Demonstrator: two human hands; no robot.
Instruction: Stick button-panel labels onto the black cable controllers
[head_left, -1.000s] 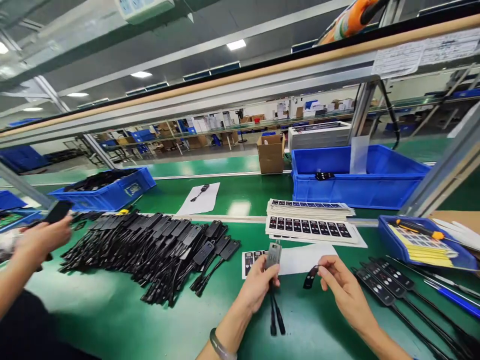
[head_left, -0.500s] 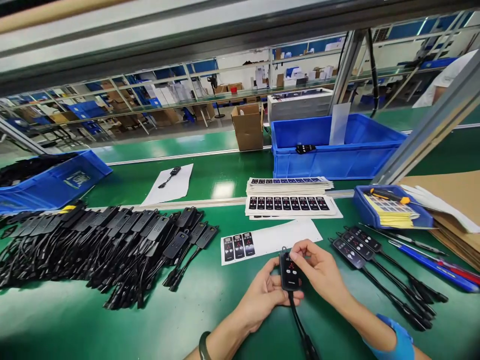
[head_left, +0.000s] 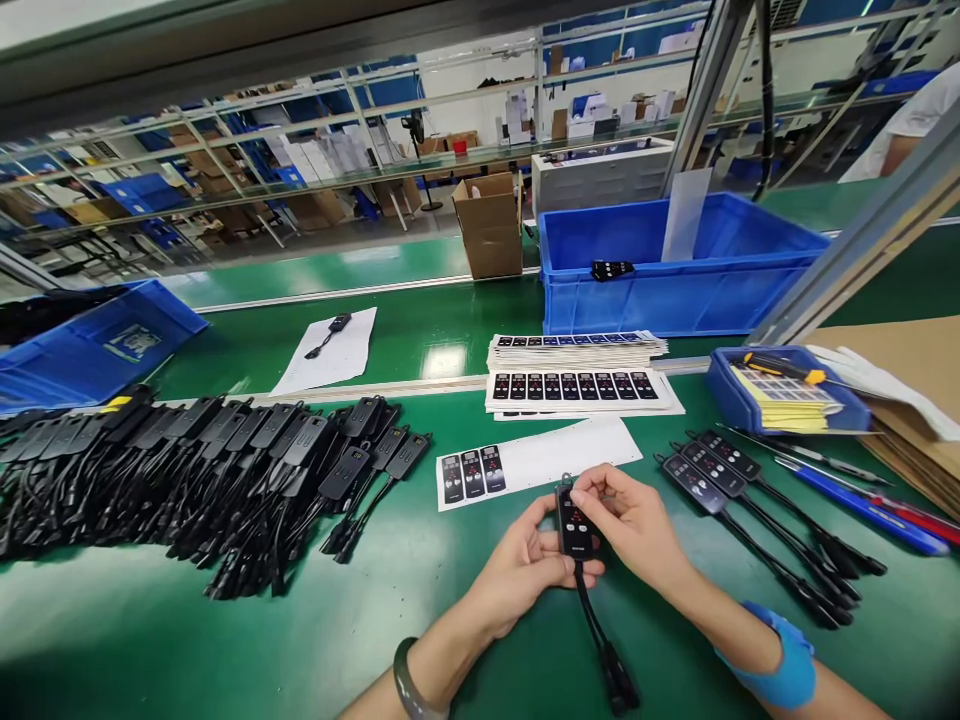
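Note:
A small black controller box (head_left: 576,537) with a hanging loop and two cables lies in my left hand (head_left: 517,570), whose fingers wrap beneath and around it. On its face is a dark label with red marks and white button shapes. My right hand (head_left: 636,522) has thumb and fingertips closed together at the box's upper right, touching the label; the fingertips hide part of it. Just beyond is a white label sheet (head_left: 559,460) with three dark labels at its left end. To the right lie three controllers (head_left: 712,472) with labelled faces.
A heap of black cabled controllers (head_left: 300,450) covers the left bench. Label sheets (head_left: 581,388) are stacked ahead, before a large blue bin (head_left: 675,300). A small blue tray (head_left: 787,395), pens (head_left: 862,505) and cardboard (head_left: 907,375) lie right. A metal post (head_left: 847,230) slants there.
The whole view has shifted, so bench things sit slightly higher in the picture. Both hands keep hold of the controller, with the right fingertips still at its upper part.

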